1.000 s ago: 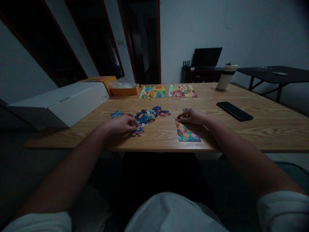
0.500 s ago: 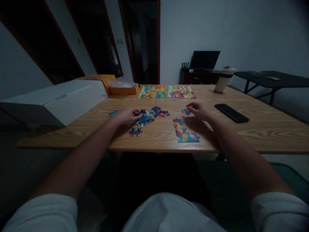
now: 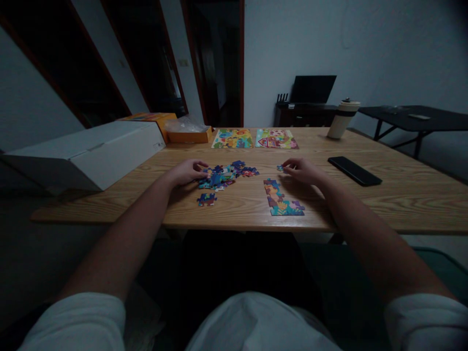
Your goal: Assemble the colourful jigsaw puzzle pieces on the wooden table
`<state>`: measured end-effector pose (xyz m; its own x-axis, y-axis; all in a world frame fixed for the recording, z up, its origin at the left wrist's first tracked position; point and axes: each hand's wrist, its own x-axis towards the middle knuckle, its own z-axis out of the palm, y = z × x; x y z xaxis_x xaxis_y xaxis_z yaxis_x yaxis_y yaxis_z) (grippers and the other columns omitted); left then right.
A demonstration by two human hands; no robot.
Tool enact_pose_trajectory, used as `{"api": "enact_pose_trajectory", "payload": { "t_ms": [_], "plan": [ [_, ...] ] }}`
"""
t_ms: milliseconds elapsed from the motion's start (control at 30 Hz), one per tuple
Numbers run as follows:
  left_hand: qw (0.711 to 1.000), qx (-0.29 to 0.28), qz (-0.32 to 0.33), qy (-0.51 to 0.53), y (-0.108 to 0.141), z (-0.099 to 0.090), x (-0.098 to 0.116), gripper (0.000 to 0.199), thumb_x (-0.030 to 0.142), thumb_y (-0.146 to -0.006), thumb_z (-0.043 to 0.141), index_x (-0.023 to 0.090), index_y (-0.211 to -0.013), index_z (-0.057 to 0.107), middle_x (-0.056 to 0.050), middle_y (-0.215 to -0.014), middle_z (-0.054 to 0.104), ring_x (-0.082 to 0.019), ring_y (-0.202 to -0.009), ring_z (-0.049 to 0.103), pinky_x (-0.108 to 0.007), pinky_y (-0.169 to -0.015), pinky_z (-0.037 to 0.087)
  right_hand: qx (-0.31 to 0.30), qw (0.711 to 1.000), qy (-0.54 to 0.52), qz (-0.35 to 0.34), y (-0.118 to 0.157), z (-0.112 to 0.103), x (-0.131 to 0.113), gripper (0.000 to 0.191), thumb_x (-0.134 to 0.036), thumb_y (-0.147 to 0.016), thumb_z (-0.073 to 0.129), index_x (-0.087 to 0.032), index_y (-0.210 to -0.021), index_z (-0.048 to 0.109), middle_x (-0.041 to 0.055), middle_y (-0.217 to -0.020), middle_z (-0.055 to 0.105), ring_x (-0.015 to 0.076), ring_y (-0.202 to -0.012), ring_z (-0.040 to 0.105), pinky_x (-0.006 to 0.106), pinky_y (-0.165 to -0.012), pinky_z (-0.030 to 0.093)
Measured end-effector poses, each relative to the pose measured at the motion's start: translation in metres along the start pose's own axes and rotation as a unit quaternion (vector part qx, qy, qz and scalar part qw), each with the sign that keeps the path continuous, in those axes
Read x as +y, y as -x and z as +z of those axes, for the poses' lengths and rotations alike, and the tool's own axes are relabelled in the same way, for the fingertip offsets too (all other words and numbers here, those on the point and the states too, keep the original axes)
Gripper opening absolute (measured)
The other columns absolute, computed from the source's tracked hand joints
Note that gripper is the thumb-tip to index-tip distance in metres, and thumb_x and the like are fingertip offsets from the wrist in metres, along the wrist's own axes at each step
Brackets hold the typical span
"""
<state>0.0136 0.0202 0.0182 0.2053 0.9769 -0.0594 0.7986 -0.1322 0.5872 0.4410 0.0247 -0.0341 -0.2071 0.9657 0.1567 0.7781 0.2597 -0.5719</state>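
Note:
My left hand [image 3: 187, 172] rests at the left edge of a heap of loose jigsaw pieces [image 3: 224, 176]. Its fingers are curved and apart, the tips touching or very near the outer pieces. Between the fingertips of my right hand [image 3: 300, 170] is a small blue puzzle piece [image 3: 280, 168], partly covered by them. Just nearer to me lies a joined L-shaped section of puzzle [image 3: 276, 201] in orange, brown and teal. A separate dark blue and brown piece [image 3: 206, 199] lies in front of the heap.
Two finished puzzle pictures, one yellow-green [image 3: 233, 138] and one pink-red [image 3: 277, 139], lie at the table's far side. A white box [image 3: 120, 151] and an orange tray with plastic [image 3: 188, 136] stand left. A black phone [image 3: 354, 170] and a cream tumbler [image 3: 342, 121] are right.
My left hand has shifted slightly left and up, off the heap's edge, and a blue piece beyond it no longer shows. In my right hand, the piece is turned and more covered.

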Motion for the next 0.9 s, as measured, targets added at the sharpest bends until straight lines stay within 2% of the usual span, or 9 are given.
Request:
{"api": "enact_pose_trajectory", "payload": {
  "t_ms": [167, 267, 367, 467, 567, 633, 700, 800, 900],
  "plan": [
    [0.999, 0.035, -0.023, -0.003, 0.007, -0.024, -0.005, 0.042, 0.037, -0.065, 0.076, 0.018, -0.102, 0.073, -0.005, -0.092, 0.073, -0.02, -0.083, 0.065, -0.026, -0.07, 0.049, -0.005, 1.0, 0.008, -0.006, -0.001, 0.002, 0.005, 0.029, -0.037, -0.091, 0.058, -0.016, -0.106, 0.07, 0.0089, -0.084, 0.069, 0.0172, -0.068, 0.058, 0.028, -0.062, 0.043],
    [0.998, 0.029, -0.053, -0.015, 0.012, -0.035, -0.019, 0.034, 0.038, -0.063, 0.076, 0.019, -0.091, 0.074, -0.004, -0.09, 0.075, -0.021, -0.082, 0.065, -0.026, -0.067, 0.048, -0.013, 1.0, 0.011, -0.012, -0.002, 0.003, 0.008, 0.031, -0.038, -0.091, 0.057, -0.016, -0.107, 0.07, 0.0097, -0.085, 0.069, 0.0184, -0.07, 0.06, 0.03, -0.064, 0.044],
    [0.997, -0.001, -0.083, -0.01, 0.017, -0.04, -0.039, 0.031, 0.041, -0.065, 0.072, 0.019, -0.087, 0.075, -0.006, -0.09, 0.076, -0.023, -0.081, 0.066, -0.027, -0.064, 0.048, -0.013, 1.0, 0.007, -0.023, -0.002, 0.004, 0.009, 0.028, -0.038, -0.09, 0.059, -0.017, -0.105, 0.071, 0.0101, -0.089, 0.071, 0.0193, -0.074, 0.061, 0.03, -0.067, 0.046],
    [0.995, 0.046, -0.077, -0.045, 0.014, -0.038, -0.047, 0.034, 0.041, -0.069, 0.069, 0.018, -0.094, 0.075, -0.008, -0.099, 0.075, -0.025, -0.088, 0.067, -0.028, -0.069, 0.05, -0.013, 1.0, 0.004, -0.022, -0.002, 0.005, 0.007, 0.027, -0.037, -0.089, 0.06, -0.017, -0.104, 0.071, 0.009, -0.088, 0.071, 0.0181, -0.072, 0.061, 0.029, -0.066, 0.046],
    [0.99, 0.088, -0.026, -0.106, 0.0, -0.026, -0.033, 0.046, 0.041, -0.074, 0.066, 0.015, -0.11, 0.071, -0.012, -0.116, 0.071, -0.027, -0.101, 0.066, -0.028, -0.08, 0.05, -0.026, 1.0, 0.012, -0.004, -0.001, 0.005, 0.004, 0.028, -0.037, -0.09, 0.058, -0.017, -0.106, 0.071, 0.0078, -0.084, 0.07, 0.0159, -0.065, 0.059, 0.027, -0.059, 0.043],
    [0.993, 0.036, 0.007, -0.116, -0.012, -0.012, -0.014, 0.057, 0.043, -0.074, 0.069, 0.015, -0.124, 0.065, -0.014, -0.128, 0.065, -0.026, -0.108, 0.065, -0.028, -0.087, 0.048, -0.028, 0.999, 0.016, 0.008, 0.0, 0.005, 0.002, 0.028, -0.038, -0.09, 0.059, -0.018, -0.105, 0.071, 0.0075, -0.085, 0.07, 0.0156, -0.064, 0.058, 0.027, -0.058, 0.043],
    [0.993, -0.01, 0.015, -0.115, -0.024, 0.003, 0.003, 0.071, 0.045, -0.072, 0.072, 0.016, -0.134, 0.057, -0.016, -0.132, 0.063, -0.026, -0.11, 0.065, -0.027, -0.086, 0.048, -0.025, 1.0, 0.015, 0.008, 0.0, 0.005, 0.002, 0.028, -0.039, -0.09, 0.059, -0.019, -0.105, 0.071, 0.0076, -0.085, 0.07, 0.0163, -0.066, 0.059, 0.028, -0.06, 0.044],
    [0.992, -0.02, 0.049, -0.117, -0.037, 0.02, 0.018, 0.069, 0.041, -0.069, 0.076, 0.016, -0.132, 0.059, -0.015, -0.127, 0.066, -0.025, -0.108, 0.065, -0.026, -0.085, 0.048, -0.024, 1.0, 0.015, -0.003, 0.001, 0.004, 0.002, 0.028, -0.038, -0.091, 0.057, -0.018, -0.105, 0.07, 0.0084, -0.084, 0.07, 0.0173, -0.067, 0.059, 0.029, -0.062, 0.044],
    [0.989, 0.005, 0.08, -0.12, -0.042, 0.023, 0.02, 0.057, 0.034, -0.069, 0.078, 0.017, -0.121, 0.065, -0.012, -0.117, 0.071, -0.023, -0.101, 0.067, -0.027, -0.082, 0.049, -0.025, 1.0, 0.016, -0.005, 0.001, 0.003, 0.001, 0.028, -0.037, -0.092, 0.056, -0.017, -0.105, 0.07, 0.0088, -0.086, 0.071, 0.0176, -0.068, 0.06, 0.029, -0.062, 0.044]
  ]
}}
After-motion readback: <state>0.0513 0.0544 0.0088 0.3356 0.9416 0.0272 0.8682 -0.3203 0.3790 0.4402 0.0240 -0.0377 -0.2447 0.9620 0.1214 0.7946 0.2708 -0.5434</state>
